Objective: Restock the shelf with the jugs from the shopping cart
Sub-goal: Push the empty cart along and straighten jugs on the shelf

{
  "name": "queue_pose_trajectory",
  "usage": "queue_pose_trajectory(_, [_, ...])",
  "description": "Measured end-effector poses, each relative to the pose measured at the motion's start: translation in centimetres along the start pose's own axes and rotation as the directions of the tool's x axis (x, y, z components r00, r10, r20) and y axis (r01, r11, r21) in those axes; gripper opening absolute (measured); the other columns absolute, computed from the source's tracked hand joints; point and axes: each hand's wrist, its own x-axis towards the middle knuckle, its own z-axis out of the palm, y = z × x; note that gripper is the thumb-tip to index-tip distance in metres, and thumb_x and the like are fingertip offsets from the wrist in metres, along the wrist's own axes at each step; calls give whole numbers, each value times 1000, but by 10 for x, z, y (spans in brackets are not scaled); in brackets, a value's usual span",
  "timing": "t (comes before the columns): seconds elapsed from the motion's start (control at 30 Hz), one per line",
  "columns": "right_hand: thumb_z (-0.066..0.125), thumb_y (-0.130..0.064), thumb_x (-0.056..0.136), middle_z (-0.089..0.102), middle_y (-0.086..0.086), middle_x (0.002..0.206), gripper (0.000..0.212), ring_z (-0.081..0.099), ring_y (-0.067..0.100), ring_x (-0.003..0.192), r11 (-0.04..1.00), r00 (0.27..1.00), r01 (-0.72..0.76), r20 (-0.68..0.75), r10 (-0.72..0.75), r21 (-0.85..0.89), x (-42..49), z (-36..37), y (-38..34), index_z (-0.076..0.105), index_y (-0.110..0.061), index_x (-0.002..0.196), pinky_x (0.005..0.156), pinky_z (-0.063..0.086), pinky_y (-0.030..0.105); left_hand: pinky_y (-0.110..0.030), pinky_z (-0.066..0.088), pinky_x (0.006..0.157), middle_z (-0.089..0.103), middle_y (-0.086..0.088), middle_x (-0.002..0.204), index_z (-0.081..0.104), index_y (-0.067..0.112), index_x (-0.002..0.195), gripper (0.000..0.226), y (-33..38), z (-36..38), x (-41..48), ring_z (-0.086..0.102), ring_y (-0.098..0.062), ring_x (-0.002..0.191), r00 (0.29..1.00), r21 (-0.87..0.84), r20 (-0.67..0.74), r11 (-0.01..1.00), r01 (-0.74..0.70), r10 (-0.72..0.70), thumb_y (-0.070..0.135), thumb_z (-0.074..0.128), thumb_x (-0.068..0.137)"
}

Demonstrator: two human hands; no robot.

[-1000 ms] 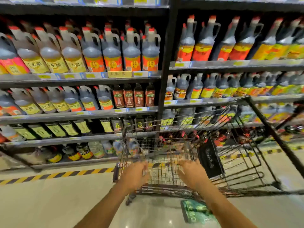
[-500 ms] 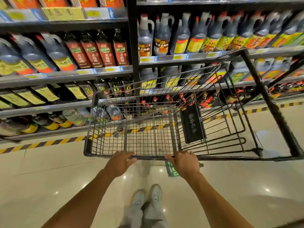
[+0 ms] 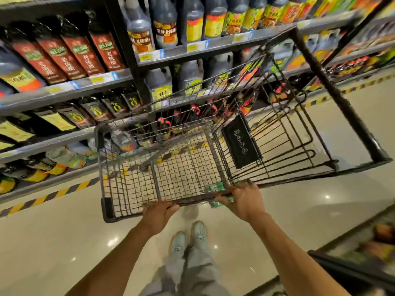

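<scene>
Grey metal shelf [image 3: 64, 90] beyond the cart holds the jugs [image 3: 164, 20]. Wire cart [image 3: 171, 174] shows no jugs inside. Left hand [image 3: 159, 216] and right hand [image 3: 243, 201] both grip the cart's near rim. Restocking appears complete; the next move calls for steering the cart clear.

You are facing dark plastic jugs [image 3: 193, 28] wearing yellow and orange labels, beside dark bottles [image 3: 81, 54] showing red-brown labels with green badges. You are standing in pale mint sneakers [image 3: 198, 233] and grey trousers [image 3: 192, 270] on a glossy cream tile floor [image 3: 64, 242], where yellow-and-black striped tape [image 3: 53, 194] is running behind the black wire shopping cart [image 3: 345, 103].
</scene>
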Motion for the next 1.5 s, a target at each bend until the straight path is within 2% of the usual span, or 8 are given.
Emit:
queue_pose_trajectory(0.07, [-20, -93, 67, 71, -3, 119, 120, 61, 20, 115, 1000, 1000, -21, 8, 21, -11, -3, 7, 15, 70, -36, 122, 101, 40, 38, -28, 21, 86, 65, 6, 117, 68, 24, 118, 43, 16, 7, 1, 56, -16, 114, 999, 30, 32, 999, -13, 12, 51, 38, 102])
queue_pose_trajectory(0.2, [-28, -95, 56, 71, -4, 117, 133, 60, 20, 115, 999, 997, -44, 59, 42, 21, -6, 10, 48, 68, -38, 127, 103, 39, 39, -40, 26, 89, 66, -3, 119, 68, 24, 115, 73, 37, 27, 11, 55, -25, 118, 997, 84, 80, 996, 0, -7, 75, 22, 88])
queue_pose_trajectory(0.33, [-21, -97, 57, 71, -8, 117, 125, 58, 19, 115, 998, 997, -64, 50, 63, 26, -5, 14, 83, 68, -42, 125, 97, 36, 36, -38, 19, 96, 59, -6, 132, 61, 25, 128, 47, 70, 40, 21, 45, -27, 128, 994, 67, 110, 997, -28, 20, 53, 31, 104])
queue_pose_trajectory(0.7, [-19, -97, 59, 54, -11, 87, 125, 47, 16, 87, 997, 996, -77, 52, 76, 19, 1, 10, 204, 72, -23, 103, 85, 37, 39, -47, 17, 112, 46, 0, 150, 50, 32, 142, 53, 177, 73, 75, 35, -25, 142, 975, 114, 219, 992, -57, 30, 58, 26, 102])
queue_pose_trajectory(0.93, [-20, -94, 61, 66, -7, 100, 122, 57, 22, 99, 997, 996, -70, 59, 73, -45, 27, 6, 317, 71, -25, 104, 91, 38, 40, -40, 27, 108, 53, -1, 143, 55, 29, 137, 54, 274, 98, 122, 43, -24, 134, 977, 49, 207, 996, -70, 58, 58, 26, 102])
queue_pose_trajectory(1.07, [8, -89, 79, 68, -2, 109, 96, 58, 25, 110, 996, 996, -60, 69, 64, -65, 40, -1, 384, 69, -23, 114, 95, 38, 42, -51, 36, 107, 61, -7, 126, 61, 30, 118, 93, 328, 119, 159, 53, -31, 122, 978, 49, 207, 998, -34, 23, 90, 3, 77])
queue_pose_trajectory(1.3, [6, -87, 74, 67, -2, 114, 100, 56, 25, 112, 993, 994, -77, 77, 83, -84, 62, -15, 489, 69, -24, 119, 95, 36, 42, -45, 25, 116, 45, -3, 151, 48, 28, 145, 60, 430, 139, 208, 39, -26, 140, 979, 94, 203, 994, -46, 26, 61, 25, 100])
queue_pose_trajectory(1.5, [13, -91, 75, 66, -3, 115, 96, 53, 25, 117, 993, 988, -117, 101, 118, -22, 83, -22, 577, 67, -25, 119, 103, 35, 43, -48, 25, 115, 53, 5, 140, 54, 33, 137, 82, 501, 150, 260, 43, -23, 135, 971, 54, 222, 994, -99, 84, 82, 13, 87])
